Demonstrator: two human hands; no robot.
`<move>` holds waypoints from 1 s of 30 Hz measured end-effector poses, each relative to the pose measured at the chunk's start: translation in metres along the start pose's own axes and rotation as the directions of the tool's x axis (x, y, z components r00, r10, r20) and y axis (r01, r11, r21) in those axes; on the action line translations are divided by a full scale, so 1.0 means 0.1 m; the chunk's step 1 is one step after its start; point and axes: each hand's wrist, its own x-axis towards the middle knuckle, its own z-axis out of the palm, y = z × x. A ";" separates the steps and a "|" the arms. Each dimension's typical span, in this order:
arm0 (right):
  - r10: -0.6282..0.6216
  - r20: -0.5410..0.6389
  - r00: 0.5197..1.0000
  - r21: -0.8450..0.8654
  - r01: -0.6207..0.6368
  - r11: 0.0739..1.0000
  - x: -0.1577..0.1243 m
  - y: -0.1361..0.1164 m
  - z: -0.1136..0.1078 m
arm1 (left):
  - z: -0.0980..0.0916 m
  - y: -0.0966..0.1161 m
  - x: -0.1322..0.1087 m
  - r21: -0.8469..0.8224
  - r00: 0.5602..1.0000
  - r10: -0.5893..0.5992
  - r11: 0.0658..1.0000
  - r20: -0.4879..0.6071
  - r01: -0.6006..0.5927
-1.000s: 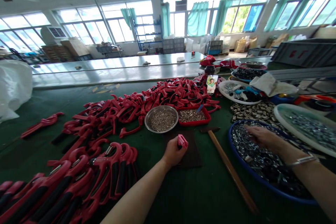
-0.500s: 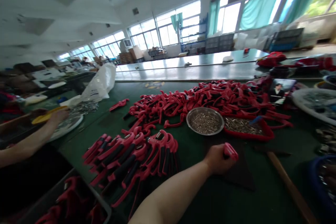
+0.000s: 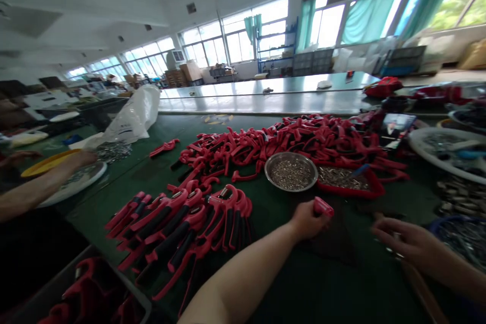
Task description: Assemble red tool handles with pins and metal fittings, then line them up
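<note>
My left hand is closed round a small red plastic part, held upright on a dark mat on the green table. My right hand hovers low to the right of it, blurred, fingers curled toward the left hand; whether it holds anything I cannot make out. A wooden hammer handle lies under that hand. A round metal bowl of small screws and a red tray of metal pins sit just beyond the left hand.
A big heap of red tool handles lies behind the bowl, and a stacked row of them to the left. Dishes of metal parts stand at the right, with a phone. Another person's arm reaches over plates at far left.
My right hand, earlier in the blue dish of metal rings and then out of view, has come back in toward the left hand. The view swung left; the left hand kept its hold.
</note>
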 end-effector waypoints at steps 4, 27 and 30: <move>0.059 0.182 0.982 0.295 -0.112 0.949 0.09 -0.31 0.33 | 0.03 0.13 -0.08 -0.265 0.964 -0.249 0.927 0.097 0.266; 0.308 0.098 0.946 0.883 -0.226 0.412 -0.06 -0.38 0.46 | 0.10 0.20 -0.22 -0.545 0.926 -0.378 0.774 0.011 0.323; 0.282 0.092 0.955 0.869 -0.215 0.446 -0.11 -0.42 0.47 | 0.12 0.16 -0.21 -0.532 0.937 -0.349 0.789 0.023 0.307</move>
